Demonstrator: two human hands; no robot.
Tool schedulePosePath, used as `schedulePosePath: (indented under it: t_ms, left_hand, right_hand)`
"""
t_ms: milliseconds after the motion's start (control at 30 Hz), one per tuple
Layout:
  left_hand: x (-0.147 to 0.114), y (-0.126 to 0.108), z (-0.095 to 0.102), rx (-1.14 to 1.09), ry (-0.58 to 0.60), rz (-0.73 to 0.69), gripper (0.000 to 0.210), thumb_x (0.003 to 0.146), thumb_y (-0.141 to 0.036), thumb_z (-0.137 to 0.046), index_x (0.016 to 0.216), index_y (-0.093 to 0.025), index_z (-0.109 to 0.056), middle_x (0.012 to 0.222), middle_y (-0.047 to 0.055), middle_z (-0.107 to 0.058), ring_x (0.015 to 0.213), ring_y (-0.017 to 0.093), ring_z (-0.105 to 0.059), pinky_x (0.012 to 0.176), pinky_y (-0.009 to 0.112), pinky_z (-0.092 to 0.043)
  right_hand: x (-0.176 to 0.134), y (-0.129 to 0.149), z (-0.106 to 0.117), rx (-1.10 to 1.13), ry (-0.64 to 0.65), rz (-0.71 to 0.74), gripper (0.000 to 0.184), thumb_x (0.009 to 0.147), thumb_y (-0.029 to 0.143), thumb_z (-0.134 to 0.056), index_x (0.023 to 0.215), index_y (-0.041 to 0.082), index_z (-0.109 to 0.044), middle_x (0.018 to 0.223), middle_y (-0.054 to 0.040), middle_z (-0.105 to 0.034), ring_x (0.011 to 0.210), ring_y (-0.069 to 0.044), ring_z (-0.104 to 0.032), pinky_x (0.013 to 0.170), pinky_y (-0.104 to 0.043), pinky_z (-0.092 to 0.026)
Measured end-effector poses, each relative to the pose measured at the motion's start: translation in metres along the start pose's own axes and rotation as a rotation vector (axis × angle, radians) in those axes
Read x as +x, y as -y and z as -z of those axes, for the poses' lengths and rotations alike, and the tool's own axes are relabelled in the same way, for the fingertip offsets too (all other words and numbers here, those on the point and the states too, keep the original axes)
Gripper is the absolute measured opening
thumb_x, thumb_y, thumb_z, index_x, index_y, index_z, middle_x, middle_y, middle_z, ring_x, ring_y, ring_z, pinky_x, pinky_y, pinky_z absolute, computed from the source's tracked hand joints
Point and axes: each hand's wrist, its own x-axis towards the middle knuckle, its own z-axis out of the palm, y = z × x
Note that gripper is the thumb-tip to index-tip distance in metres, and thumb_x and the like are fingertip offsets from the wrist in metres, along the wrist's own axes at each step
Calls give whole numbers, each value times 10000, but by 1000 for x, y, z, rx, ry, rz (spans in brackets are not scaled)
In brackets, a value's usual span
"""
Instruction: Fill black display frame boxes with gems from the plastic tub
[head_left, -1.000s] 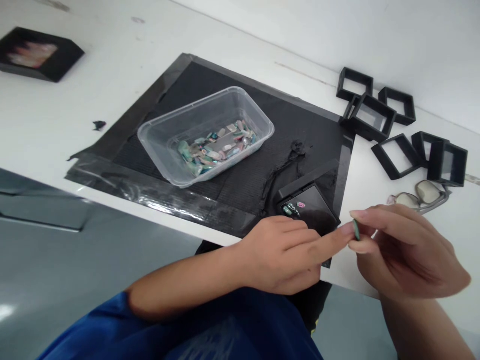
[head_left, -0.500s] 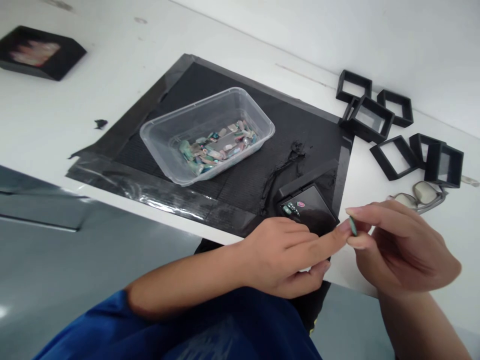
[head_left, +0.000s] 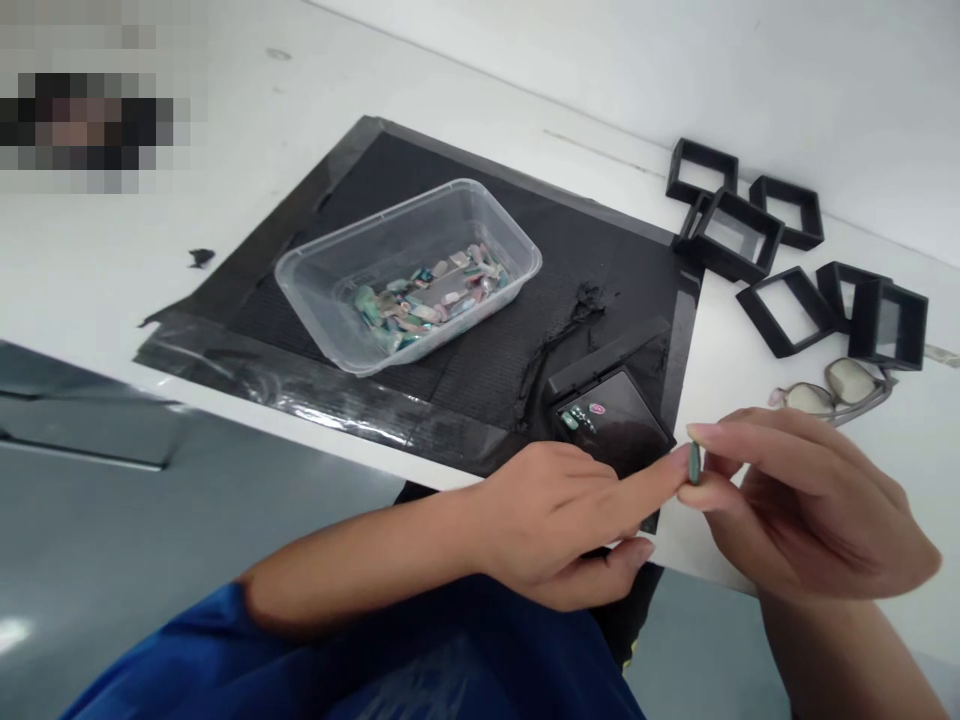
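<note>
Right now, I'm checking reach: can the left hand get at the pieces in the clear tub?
Probably yes: the clear tub is open-topped, nothing visible blocks the way, and the left hand, beside the green piece in the right hand, seems to hold nothing.

On my feed the slim piece (head_left: 694,464) at the right hand (head_left: 817,510) reads dark green. The desk (head_left: 247,130) is white; the mat (head_left: 427,150) is black, finely ribbed, with white glare streaks along its front edge. Through the colourless tub (head_left: 315,320) I see chips (head_left: 420,312) mottled green, teal, pale pink and cream. Near the mat's front right corner, the black panel (head_left: 630,410) carries mint-green and pink spots. Frames (head_left: 761,318) near the desk's back edge are black; the glasses (head_left: 851,382) have yellowish-grey lenses. By its left edge, a pixelated object (head_left: 86,125) seems black with a brownish-pink middle.
</note>
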Motion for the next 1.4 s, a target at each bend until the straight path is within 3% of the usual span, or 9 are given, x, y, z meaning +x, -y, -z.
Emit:
schedulePosePath:
  t_ms: [267, 467, 700, 767, 867, 967, 1067, 1267, 1400]
  left_hand:
    - [-4, 0, -2, -222, -127, 84, 582, 908, -148, -613, 1477, -139, -489, 669, -96, -515, 507, 65, -504, 516, 186, -446]
    - [-5, 2, -1, -321, -67, 103, 725, 880, -100, -638, 1564, -147, -402, 683, -95, -521, 537, 67, -518, 544, 173, -470]
    - [-3, 1, -1, -413, -55, 160, 661, 876, -60, -636, 1484, -175, -404, 740, -92, -441, 546, 59, -435, 507, 173, -407]
    - [0, 1, 1, -319, -94, 142, 594, 853, -86, -679, 1403, -153, -465, 765, -75, -480, 581, 65, -472, 523, 178, -441]
    - [4, 3, 6, -89, -297, 57, 359, 774, -72, -749, 1078, -174, -587, 837, -38, -539, 652, 70, -533, 563, 183, -502]
    - [7, 3, 13, -32, -455, -37, 270, 764, -33, -694, 782, -200, -482, 824, -51, -489, 593, 42, -467, 497, 167, -472]
    - [7, 2, 16, -72, -411, -68, 292, 784, -24, -620, 716, -212, -408, 789, -56, -462, 568, 43, -453, 468, 169, -471]
    - [6, -1, 15, -121, -290, -51, 256, 769, 6, -640, 782, -202, -490, 755, -61, -523, 537, 41, -492, 510, 180, -508]
    - [0, -1, 25, 2, -165, -61, 222, 809, -30, -707, 813, -195, -558, 734, -38, -601, 561, 73, -548, 532, 220, -510]
  right_hand:
    - [-1, 2, 0, -55, -9, 47, 255, 892, 95, -782, 1127, 181, -730, 866, -9, -794, 619, -100, -650, 510, -268, -570]
    - [0, 3, 0, -107, -5, 58, 286, 882, 76, -786, 1123, 213, -716, 829, 8, -788, 614, -116, -671, 521, -277, -577]
    - [1, -3, -3, -137, -20, 135, 306, 889, 48, -765, 1144, 203, -697, 874, -9, -804, 658, -129, -698, 589, -281, -598]
    - [1, -6, -2, -145, -7, 126, 291, 893, 79, -779, 1143, 203, -696, 885, -15, -802, 662, -127, -689, 604, -281, -589]
    - [4, -13, 2, -163, 50, 70, 262, 915, 142, -782, 1148, 219, -692, 833, 4, -768, 616, -108, -639, 584, -268, -546]
    - [5, -22, 1, -227, 204, -23, 139, 981, 205, -708, 1117, 231, -691, 778, 19, -718, 575, -101, -589, 535, -264, -475]
    - [3, -31, -4, -274, 334, -83, 115, 1034, 255, -622, 1104, 204, -697, 838, -16, -741, 662, -125, -657, 540, -259, -463]
    - [-3, -44, -14, -266, 511, -189, 194, 1034, 314, -611, 1133, 204, -737, 880, -32, -764, 682, -149, -679, 596, -272, -488]
    - [-3, -46, -15, -249, 544, -219, 214, 1034, 315, -609, 1151, 218, -760, 882, -25, -762, 682, -144, -660, 626, -279, -498]
